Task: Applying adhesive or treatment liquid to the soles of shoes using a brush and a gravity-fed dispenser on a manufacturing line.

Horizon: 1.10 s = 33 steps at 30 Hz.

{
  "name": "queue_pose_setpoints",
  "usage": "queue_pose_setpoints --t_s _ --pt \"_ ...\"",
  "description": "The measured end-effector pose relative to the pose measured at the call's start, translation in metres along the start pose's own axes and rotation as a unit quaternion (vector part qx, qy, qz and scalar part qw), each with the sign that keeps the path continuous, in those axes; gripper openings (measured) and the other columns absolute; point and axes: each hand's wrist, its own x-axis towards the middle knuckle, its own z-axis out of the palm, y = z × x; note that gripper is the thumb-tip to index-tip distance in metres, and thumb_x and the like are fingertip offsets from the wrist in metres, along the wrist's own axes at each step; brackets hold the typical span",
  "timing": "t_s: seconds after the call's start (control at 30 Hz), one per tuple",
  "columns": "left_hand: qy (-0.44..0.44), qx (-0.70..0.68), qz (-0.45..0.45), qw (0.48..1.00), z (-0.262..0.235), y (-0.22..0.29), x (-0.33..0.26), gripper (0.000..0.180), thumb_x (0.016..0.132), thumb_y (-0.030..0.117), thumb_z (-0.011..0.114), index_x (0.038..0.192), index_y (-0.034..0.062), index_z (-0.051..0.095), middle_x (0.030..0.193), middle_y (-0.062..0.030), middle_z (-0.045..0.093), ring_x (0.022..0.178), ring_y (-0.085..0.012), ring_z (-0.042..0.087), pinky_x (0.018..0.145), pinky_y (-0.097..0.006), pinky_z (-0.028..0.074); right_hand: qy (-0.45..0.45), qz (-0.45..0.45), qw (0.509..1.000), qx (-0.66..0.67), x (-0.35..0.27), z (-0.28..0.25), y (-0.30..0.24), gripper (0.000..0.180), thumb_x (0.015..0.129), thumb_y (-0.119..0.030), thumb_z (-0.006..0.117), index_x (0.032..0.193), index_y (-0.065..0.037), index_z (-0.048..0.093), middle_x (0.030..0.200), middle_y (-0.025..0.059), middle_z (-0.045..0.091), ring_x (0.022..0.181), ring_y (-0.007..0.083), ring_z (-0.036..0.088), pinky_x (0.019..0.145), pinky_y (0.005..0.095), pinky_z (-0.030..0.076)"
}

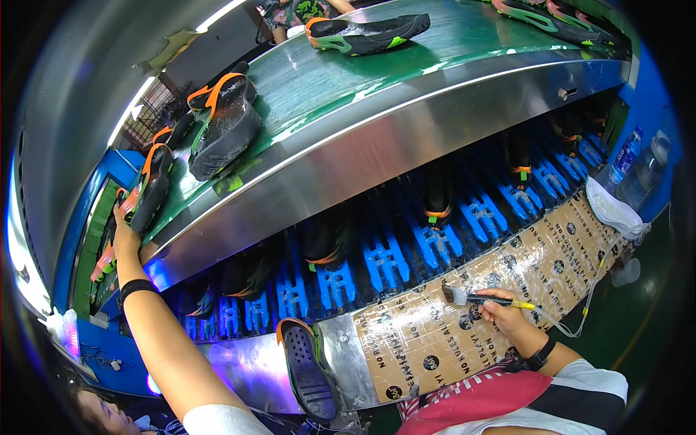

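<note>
The right hand [502, 313] has its grip clamped on a brush [478, 297] lying level over the taped counter [435, 341], bristles pointing left, while the left hand [125, 235] reaches up, fingers closed on a shoe [148, 190] standing toe-up on the green belt [348, 80]

A: Any room on the green belt [341, 80]?
B: Bare stretches between the shoes; the black shoe with orange straps [225, 123] blocks the left part; another shoe [366, 35] lies further along.
A: And the taped ledge [464, 326]?
B: Mostly bare; the upturned sole [308, 370] fills its left end; the brush [471, 296] hangs over its middle.
</note>
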Motion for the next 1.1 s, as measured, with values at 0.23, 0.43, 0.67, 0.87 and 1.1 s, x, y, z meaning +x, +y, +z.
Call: queue_pose_setpoints --t_s 0.23,0.43,0.67,0.87,1.1 --pt "0.104 -0.098 0.073 0.987 0.001 -0.003 -0.001 0.023 0.079 0.018 0.058 0.096 0.0043 0.05 0.092 -0.0188 0.059 0.091 -0.0352 0.057 0.078 -0.04 0.042 -0.011 0.013 1.0 0.012 0.001 0.0 -0.003 0.03 0.083 -0.008 0.058 0.111 0.004 0.056 0.078 0.0104 0.063 0.058 0.0072 0.054 0.05 0.0182 0.043" --pt "0.152 -0.122 0.083 0.977 -0.007 -0.002 -0.015 0.028 0.078 0.014 0.06 0.102 0.0024 0.055 0.092 -0.0182 0.062 0.086 -0.0342 0.059 0.079 -0.037 0.044 -0.011 0.011 1.0 0.008 0.003 -0.001 -0.006 0.03 0.083 -0.008 0.058 0.11 0.004 0.057 0.076 0.0089 0.063 0.055 0.0058 0.052 0.05 0.0181 0.043" --pt "0.001 -0.403 -0.134 0.905 -0.08 0.031 -0.088 0.03 0.087 0.025 0.057 0.111 0.0091 0.049 0.1 -0.0081 0.061 0.083 -0.0229 0.06 0.07 -0.038 0.047 -0.013 -0.024 0.999 0.021 0.006 -0.001 -0.003 0.029 0.085 -0.01 0.056 0.111 0.003 0.056 0.075 0.0077 0.062 0.054 0.0076 0.052 0.047 0.0184 0.041" --pt "-0.068 -0.692 -0.067 0.715 -0.192 0.034 -0.245 0.037 0.092 0.02 0.05 0.127 0.0125 0.041 0.124 -0.0087 0.049 0.11 -0.0263 0.05 0.088 -0.042 0.042 0.004 -0.043 0.999 0.021 0.006 0.0 -0.002 0.03 0.087 -0.015 0.057 0.112 0.002 0.056 0.075 0.0055 0.061 0.057 0.0062 0.052 0.048 0.0182 0.041" --pt "-0.064 -0.61 0.023 0.79 -0.267 0.066 -0.46 0.056 0.082 0.025 0.064 0.123 -0.0011 0.037 0.14 -0.0205 0.029 0.122 -0.0308 0.041 0.092 -0.046 0.045 -0.006 -0.048 0.999 0.019 0.002 0.002 -0.002 0.03 0.088 -0.015 0.055 0.114 0.001 0.054 0.075 0.0045 0.06 0.054 0.0049 0.048 0.047 0.0166 0.038"
